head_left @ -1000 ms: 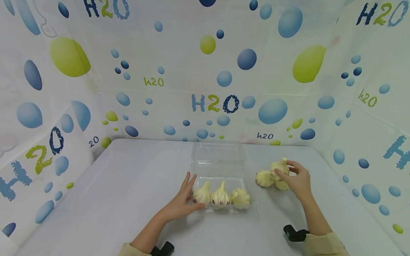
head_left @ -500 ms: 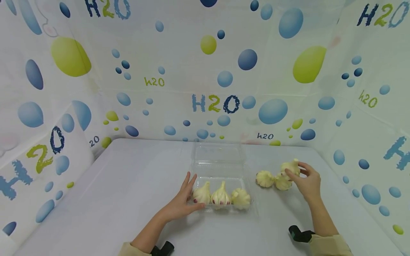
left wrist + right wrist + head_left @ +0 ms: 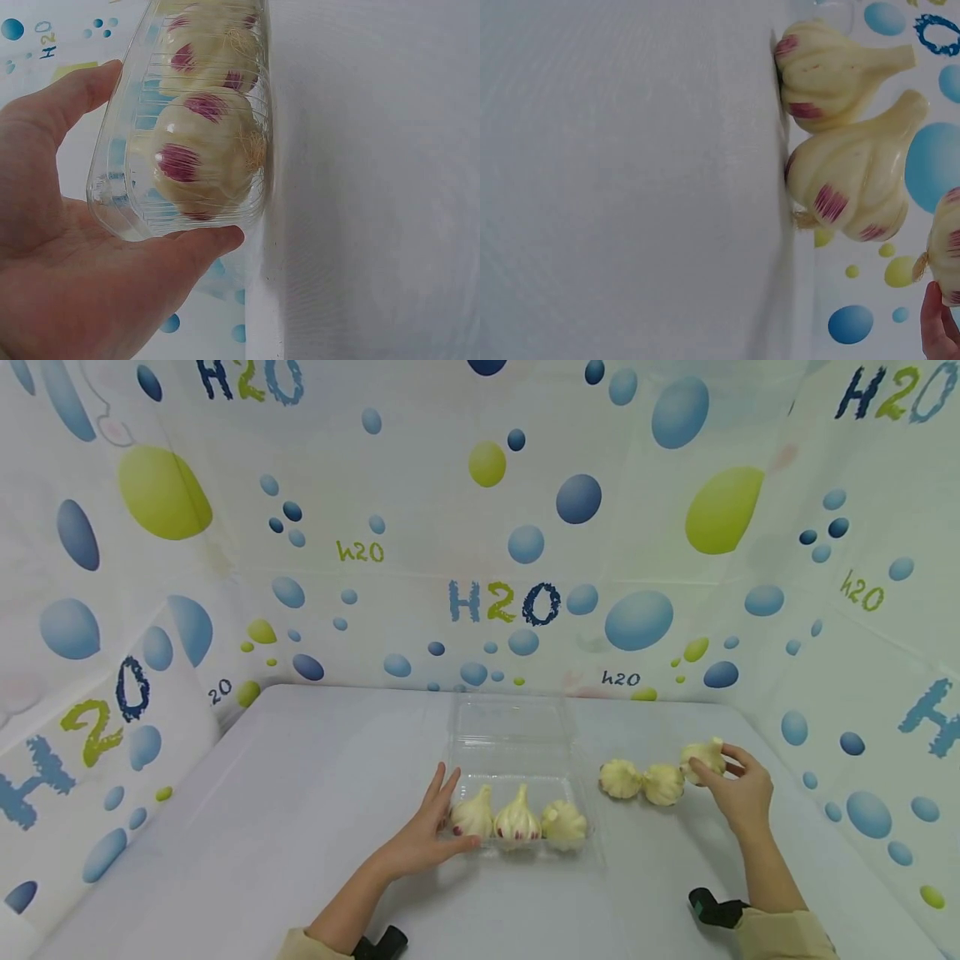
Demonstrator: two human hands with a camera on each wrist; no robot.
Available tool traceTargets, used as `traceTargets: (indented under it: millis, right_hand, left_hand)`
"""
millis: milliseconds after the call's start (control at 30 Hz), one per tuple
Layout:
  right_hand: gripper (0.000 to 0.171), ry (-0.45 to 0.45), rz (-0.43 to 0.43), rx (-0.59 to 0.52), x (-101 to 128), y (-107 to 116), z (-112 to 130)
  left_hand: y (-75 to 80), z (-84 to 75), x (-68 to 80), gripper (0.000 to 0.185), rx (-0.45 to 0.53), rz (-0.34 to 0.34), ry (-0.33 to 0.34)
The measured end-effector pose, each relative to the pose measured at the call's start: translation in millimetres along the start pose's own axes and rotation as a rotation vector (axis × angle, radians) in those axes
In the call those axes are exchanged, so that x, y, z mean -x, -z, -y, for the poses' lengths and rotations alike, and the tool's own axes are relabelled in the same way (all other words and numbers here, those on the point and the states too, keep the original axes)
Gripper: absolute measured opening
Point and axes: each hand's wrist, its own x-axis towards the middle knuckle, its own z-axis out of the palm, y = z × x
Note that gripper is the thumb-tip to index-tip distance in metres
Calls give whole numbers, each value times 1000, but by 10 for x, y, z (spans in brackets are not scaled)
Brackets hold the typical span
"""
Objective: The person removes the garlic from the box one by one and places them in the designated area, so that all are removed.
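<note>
My right hand pinches a garlic bulb between thumb and fingers, held a little above the table at the right. To its left, two garlic bulbs sit side by side on the table; in the right wrist view they show purple streaks and long necks. My left hand lies against the left end of a clear plastic clamshell box. Its thumb stretches along the front and its fingers lie extended along the left side. Three garlic bulbs stand in a row along the box's front.
The box's hinged lid lies folded back toward the rear wall. A white cloth covers the table, and sheets with blue and green bubble prints close it in at the back and sides. Black wrist devices hang below the sleeves.
My right hand has moved right, carrying the garlic bulb off from above the two on the table, which now show fully. The left hand and the box have not moved.
</note>
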Motion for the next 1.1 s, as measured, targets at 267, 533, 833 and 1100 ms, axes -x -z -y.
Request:
traceTargets:
  millis: [267, 533, 833, 1100]
  right_hand:
    - [62, -57, -12, 16, -19, 50, -28]
    - [70, -133, 51, 73, -12, 99, -39]
    - [76, -199, 159, 94, -9, 116, -57]
    - [79, -261, 336, 74, 191, 283, 508]
  left_hand:
    - [10, -106, 32, 88, 1, -4, 12]
    - [11, -130, 45, 88, 7, -4, 7]
    - [-4, -30, 19, 90, -38, -4, -3]
    - [0, -45, 26, 90, -50, -7, 1]
